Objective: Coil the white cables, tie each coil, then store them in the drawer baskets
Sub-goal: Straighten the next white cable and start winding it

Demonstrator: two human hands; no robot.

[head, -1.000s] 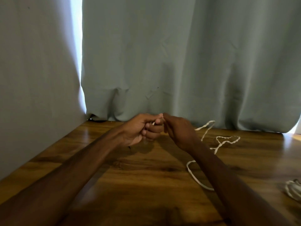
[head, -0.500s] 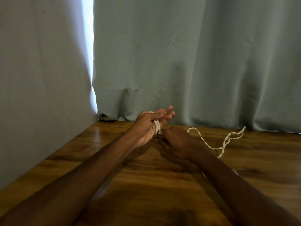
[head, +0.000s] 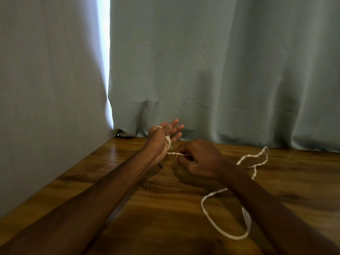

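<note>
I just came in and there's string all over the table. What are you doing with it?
A person is coiling a white cable around one hand. The left hand is held up with its fingers spread, and the cable is looped round it. The right hand pinches the cable right beside it. The rest lies loose on the wooden table. Nothing is tied yet.
</note>
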